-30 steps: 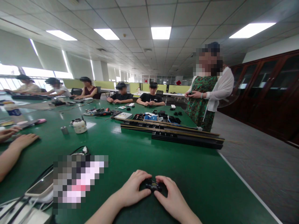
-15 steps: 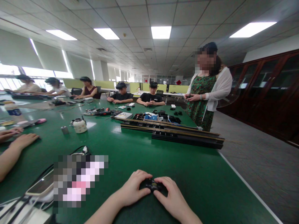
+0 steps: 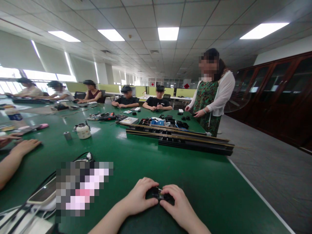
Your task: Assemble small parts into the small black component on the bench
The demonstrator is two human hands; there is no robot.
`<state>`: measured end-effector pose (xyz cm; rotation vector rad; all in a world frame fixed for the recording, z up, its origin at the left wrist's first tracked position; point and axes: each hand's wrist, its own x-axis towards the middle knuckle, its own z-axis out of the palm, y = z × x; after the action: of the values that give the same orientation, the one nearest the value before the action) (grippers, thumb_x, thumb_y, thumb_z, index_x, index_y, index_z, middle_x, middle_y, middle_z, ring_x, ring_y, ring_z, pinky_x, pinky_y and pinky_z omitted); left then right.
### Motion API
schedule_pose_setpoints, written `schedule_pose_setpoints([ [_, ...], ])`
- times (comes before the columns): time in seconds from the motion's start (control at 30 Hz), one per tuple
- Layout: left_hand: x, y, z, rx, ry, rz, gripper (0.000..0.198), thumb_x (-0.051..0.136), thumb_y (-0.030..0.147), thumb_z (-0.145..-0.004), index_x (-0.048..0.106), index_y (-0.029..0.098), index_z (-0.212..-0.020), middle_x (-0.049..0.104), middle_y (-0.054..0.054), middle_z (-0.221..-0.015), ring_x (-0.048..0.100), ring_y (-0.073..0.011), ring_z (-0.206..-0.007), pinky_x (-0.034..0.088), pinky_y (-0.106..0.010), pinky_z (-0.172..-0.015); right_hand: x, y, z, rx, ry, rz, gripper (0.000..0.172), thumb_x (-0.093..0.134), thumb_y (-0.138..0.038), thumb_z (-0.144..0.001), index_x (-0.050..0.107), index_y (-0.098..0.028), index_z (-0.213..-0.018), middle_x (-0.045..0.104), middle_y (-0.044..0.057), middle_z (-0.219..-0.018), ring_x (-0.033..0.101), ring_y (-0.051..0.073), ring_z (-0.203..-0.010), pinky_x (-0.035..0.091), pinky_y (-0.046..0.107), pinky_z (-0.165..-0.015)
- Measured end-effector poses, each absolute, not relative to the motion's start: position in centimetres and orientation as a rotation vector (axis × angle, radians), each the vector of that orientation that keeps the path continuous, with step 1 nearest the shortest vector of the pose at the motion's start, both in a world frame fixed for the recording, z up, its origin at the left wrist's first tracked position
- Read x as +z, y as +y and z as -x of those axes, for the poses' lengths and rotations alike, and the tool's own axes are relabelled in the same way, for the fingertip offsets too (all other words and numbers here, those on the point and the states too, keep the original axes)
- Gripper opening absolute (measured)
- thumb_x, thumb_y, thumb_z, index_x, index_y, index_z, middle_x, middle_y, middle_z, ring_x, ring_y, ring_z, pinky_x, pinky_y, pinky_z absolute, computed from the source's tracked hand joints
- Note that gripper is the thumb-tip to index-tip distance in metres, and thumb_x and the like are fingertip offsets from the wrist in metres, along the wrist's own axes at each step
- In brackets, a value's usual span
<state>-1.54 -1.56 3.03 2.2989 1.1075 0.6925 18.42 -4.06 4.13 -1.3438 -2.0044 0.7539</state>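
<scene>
Close in front of me, a small black object [image 3: 159,194] sits between my two hands, just above or on the green tabletop [image 3: 131,162]. My left hand [image 3: 142,196] grips its left end, thumb at the near side and fingers at the far side. On the right end, my right hand [image 3: 176,203] holds it the same way, with curled fingers. A thin pale edge shows along the object's top between the fingertips. Its exact kind is too small and too covered to tell.
Long black channels [image 3: 195,146] with thin brass-coloured rods lie across the table ahead. To my left are a phone [image 3: 44,194], cables, a pixelated item [image 3: 85,188] and a patterned jar [image 3: 83,131]. A neighbour's hand [image 3: 26,148] rests at far left. A person [image 3: 212,94] stands at the right edge.
The black object has turned slightly in my fingers, and a pale edge now shows. My hands have barely moved. The standing person has leaned toward the table and reached down with both hands.
</scene>
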Motion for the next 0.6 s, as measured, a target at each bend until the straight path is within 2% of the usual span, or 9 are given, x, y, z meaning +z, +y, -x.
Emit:
schedule_pose_setpoints([
  [0.43, 2.95, -1.56, 1.42, 0.671, 1.115, -2.296, 0.037, 0.067, 0.034, -0.076, 0.06, 0.023, -0.11, 0.06, -0.005, -0.105, 0.051, -0.0242, -0.099, 0.039, -0.034, -0.089, 3.53, -3.76, -18.62, 0.823, -1.896, 1.336, 0.013, 0.061, -0.027, -0.073, 0.065, -0.023, -0.085, 0.066, 0.004, -0.103, 0.056, 0.021, -0.103, 0.039, 0.035, -0.094],
  [0.6, 2.86, -1.52, 1.5, 0.666, 1.133, -2.279, 0.039, 0.066, 0.033, -0.074, 0.059, 0.024, -0.112, 0.059, -0.006, -0.106, 0.05, -0.0251, -0.101, 0.038, -0.036, -0.09, 3.65, -3.55, -18.87, 0.901, -1.756, 1.357, 0.018, 0.057, -0.029, -0.074, 0.064, -0.021, -0.089, 0.066, 0.005, -0.099, 0.059, 0.021, -0.098, 0.042, 0.033, -0.09],
])
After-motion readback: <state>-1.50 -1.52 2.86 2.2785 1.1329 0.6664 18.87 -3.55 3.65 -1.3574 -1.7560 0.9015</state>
